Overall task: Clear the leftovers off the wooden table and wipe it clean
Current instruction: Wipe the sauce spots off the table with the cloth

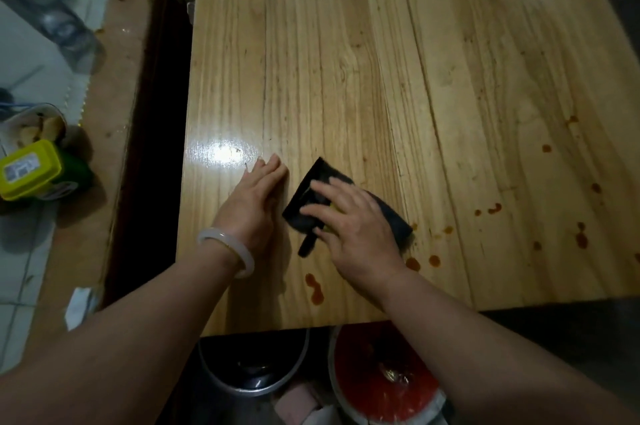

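Pale glossy planks fill the view, the grain of the wooden bench (346, 60) running away from the person, with bright glare patches on its varnish. The right hand (349, 227) lies flat, fingers spread, pressing down on a dark folded cloth (311, 196) near the front edge; a hint of yellow peeks out beneath the fingers, possibly a second layer, though blur makes it hard to tell. The cloth is roughly rectangular, its long axis slanting from upper left to lower right, one sharp corner pointing away toward the far left, and a thin dark strap trails from its near side. The left hand (254, 204) rests just beside it, palm down, fingers together and flat on the wood, holding nothing, a smooth whitish bangle (227, 249) round the wrist. Reddish-orange sauce drops (315, 287) dot the front edge and scatter across the right-hand planks. Beyond the hands the surface is wide open. Past the left edge, a yellow-lidded container (29, 170) sits lower down.
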{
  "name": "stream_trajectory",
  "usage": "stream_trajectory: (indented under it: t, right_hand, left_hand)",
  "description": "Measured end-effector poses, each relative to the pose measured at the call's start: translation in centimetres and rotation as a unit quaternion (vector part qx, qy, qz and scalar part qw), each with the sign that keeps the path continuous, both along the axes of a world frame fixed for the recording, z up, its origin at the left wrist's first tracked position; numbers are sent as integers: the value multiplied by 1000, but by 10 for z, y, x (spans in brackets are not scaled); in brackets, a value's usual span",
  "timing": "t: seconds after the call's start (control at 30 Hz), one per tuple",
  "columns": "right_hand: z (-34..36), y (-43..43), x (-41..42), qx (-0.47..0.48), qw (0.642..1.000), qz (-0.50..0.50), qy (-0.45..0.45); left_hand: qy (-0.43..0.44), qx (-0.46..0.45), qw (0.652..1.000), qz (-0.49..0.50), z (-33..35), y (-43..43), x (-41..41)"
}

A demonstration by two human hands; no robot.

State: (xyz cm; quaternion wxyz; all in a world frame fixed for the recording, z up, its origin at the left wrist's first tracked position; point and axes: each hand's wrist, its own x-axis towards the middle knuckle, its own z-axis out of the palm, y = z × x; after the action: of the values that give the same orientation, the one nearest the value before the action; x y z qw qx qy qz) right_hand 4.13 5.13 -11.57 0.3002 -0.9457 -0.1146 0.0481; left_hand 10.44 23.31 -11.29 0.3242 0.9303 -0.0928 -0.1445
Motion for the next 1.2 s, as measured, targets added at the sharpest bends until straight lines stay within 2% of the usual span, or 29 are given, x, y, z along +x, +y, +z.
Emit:
stream_trajectory:
  t: [0.17, 0.27, 0.4, 0.57, 0.8, 0.9, 1.03, 1.2]
  right_hand:
    - [0, -17, -5, -10, 986, 164, -9]
    - [5, -22, -4, -23, 975, 222, 1]
    - [8, -23, -7, -11, 970, 242, 22]
    - [9, -24, -19, 46, 975, 214, 36]
    - [3, -32, -45, -47, 940, 336, -30]
    - [0, -47, -49, -51, 944, 322, -46]
    - [-6, -75, -47, -42, 963, 259, -68]
    - [-9, -103, -34, -74, 976, 189, -77]
  left_hand:
    - [-7, -9, 1000, 5, -4, 2, 0]
    - [-12, -7, 1000, 6, -6, 3, 1]
    - [-11, 3, 1000, 22, -5, 2, -1]
    - [-19, 12, 999, 29, -2, -1, -1]
    - [-8, 21, 998, 58, -4, -2, -4]
    - [7, 29, 997, 77, -5, -3, -6]
    - [-6, 28, 996, 85, -3, -6, -5]
    - [-13, 44, 994, 96, -1, -12, -8]
